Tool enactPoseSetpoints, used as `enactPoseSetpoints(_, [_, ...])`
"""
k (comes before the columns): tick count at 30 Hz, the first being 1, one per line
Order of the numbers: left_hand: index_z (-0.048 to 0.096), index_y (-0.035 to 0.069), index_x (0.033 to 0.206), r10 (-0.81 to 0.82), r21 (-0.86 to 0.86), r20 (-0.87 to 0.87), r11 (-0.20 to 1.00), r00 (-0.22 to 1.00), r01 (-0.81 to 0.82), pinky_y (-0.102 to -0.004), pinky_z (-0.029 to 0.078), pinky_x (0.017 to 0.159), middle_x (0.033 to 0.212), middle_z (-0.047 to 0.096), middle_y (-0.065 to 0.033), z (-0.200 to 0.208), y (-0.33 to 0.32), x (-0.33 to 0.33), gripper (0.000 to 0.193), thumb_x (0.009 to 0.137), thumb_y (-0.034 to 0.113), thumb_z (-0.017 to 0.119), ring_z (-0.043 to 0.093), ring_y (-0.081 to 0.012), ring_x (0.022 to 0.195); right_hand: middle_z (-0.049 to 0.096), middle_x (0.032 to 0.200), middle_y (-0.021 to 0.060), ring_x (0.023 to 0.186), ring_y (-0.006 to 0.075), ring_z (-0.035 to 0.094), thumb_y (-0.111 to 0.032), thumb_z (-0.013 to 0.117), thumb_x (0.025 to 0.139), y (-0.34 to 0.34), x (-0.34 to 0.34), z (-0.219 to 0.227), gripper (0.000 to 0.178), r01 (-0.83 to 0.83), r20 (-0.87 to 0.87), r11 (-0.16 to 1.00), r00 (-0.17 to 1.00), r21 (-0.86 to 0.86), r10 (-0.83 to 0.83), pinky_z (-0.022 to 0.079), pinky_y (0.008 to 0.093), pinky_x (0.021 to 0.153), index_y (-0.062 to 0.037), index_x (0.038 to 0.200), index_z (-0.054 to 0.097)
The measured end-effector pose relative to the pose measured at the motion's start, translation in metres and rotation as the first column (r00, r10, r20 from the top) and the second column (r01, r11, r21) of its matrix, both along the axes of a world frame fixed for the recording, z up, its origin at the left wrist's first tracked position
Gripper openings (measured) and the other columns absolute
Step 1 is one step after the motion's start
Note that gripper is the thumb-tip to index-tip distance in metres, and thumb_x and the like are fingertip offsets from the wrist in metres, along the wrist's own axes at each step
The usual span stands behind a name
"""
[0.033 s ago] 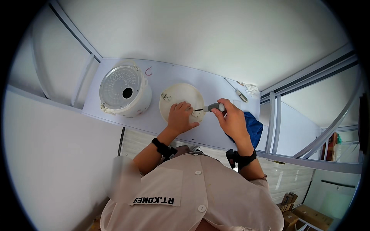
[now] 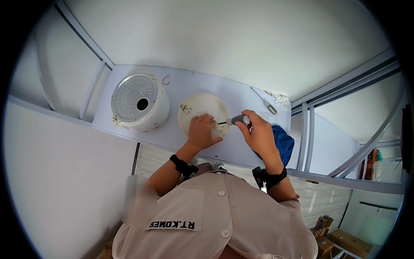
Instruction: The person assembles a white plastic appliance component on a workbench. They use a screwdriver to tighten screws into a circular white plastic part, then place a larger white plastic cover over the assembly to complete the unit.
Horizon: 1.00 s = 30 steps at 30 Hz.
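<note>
A shallow round cream plastic piece [image 2: 194, 126], like an appliance base, lies on the table in front of me. My left hand [image 2: 201, 131] rests across its near side, fingers on its inner surface and thumb spread apart toward the right rim. Gripped in my right hand [image 2: 260, 137] is a screwdriver [image 2: 239, 120] with a grey and white handle, held almost level. Its dark shaft points left over the piece, close to my left fingertips. Whatever its tip touches is too small and partly covered to make out.
At the left stands a white rice cooker body [image 2: 154, 117] with a perforated metal top. A red wire [image 2: 166, 80] lies behind it. Back right are another screwdriver [image 2: 269, 106] and crumpled white material [image 2: 282, 100]. Blue cloth [image 2: 283, 144] sits beside my right forearm.
The screwdriver handle is very slightly turned in my right hand, whose fingers have shifted a little. My left hand and the cream piece stay in place.
</note>
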<state>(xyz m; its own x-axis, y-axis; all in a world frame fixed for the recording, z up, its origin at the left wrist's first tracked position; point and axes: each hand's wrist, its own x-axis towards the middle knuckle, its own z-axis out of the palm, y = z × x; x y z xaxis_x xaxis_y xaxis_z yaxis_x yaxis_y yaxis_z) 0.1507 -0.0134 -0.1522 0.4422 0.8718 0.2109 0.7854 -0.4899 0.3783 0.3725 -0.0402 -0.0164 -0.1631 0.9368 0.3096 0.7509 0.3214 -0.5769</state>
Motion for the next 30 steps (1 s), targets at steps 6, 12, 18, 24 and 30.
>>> enactPoseSetpoints(6, [0.077,0.011,0.113,-0.002,0.027,0.027,1.0,1.0,0.002,-0.0465,0.04,0.111,0.13,0.066,-0.0021,-0.006,0.0,-0.002,0.063,0.066,0.051,0.091,0.06,-0.0215,0.13,0.063,0.114,0.0177,0.097,0.0384,0.07,-0.015,0.077,0.094,0.0,-0.005,0.019,0.041,-0.079,0.158,0.997,0.984,0.003,0.077,0.058,0.0449,0.077,-0.0038,0.129,0.059])
enactPoseSetpoints(12, [0.078,0.011,0.113,-0.008,-0.002,0.037,1.0,0.999,0.009,-0.0462,0.04,0.112,0.13,0.066,-0.0016,-0.001,0.001,-0.001,0.064,0.064,0.05,0.092,0.061,-0.021,0.129,0.062,0.115,0.0164,0.097,0.0374,0.07,-0.009,0.075,0.091,0.001,0.0,0.025,0.048,-0.131,0.123,0.988,0.982,-0.079,0.14,0.057,0.0448,0.078,-0.0039,0.136,0.058])
enactPoseSetpoints(18, [0.078,0.012,0.116,-0.014,-0.02,-0.018,1.0,1.0,0.014,-0.0503,0.038,0.117,0.132,0.065,-0.0018,-0.004,0.002,-0.002,0.066,0.065,0.05,0.092,0.059,-0.0213,0.131,0.064,0.094,0.0116,0.085,0.0308,0.071,-0.034,0.075,0.097,0.006,-0.003,0.02,0.047,0.007,0.412,0.993,0.91,-0.114,0.041,0.054,0.0396,0.06,-0.0086,0.134,0.061])
enactPoseSetpoints(24, [0.078,0.01,0.118,-0.025,-0.048,-0.004,0.999,1.0,0.024,-0.0544,0.035,0.12,0.137,0.065,-0.005,-0.008,0.001,-0.003,0.065,0.068,0.049,0.09,0.053,-0.0249,0.141,0.064,0.1,0.0154,0.086,0.033,0.07,-0.04,0.074,0.098,0.001,-0.003,0.022,0.054,-0.041,0.437,0.995,0.9,0.092,-0.003,0.055,0.0406,0.058,-0.0021,0.134,0.06])
enactPoseSetpoints(30, [0.077,0.013,0.122,-0.023,-0.08,-0.061,0.997,0.998,0.018,-0.054,0.034,0.121,0.138,0.064,-0.0025,-0.004,0.002,-0.001,0.068,0.068,0.052,0.091,0.052,-0.0233,0.143,0.063,0.103,0.0172,0.091,0.0334,0.07,-0.034,0.073,0.098,0.006,-0.003,0.017,0.051,-0.166,0.282,0.981,0.951,0.104,0.131,0.056,0.0419,0.062,-0.0004,0.134,0.059])
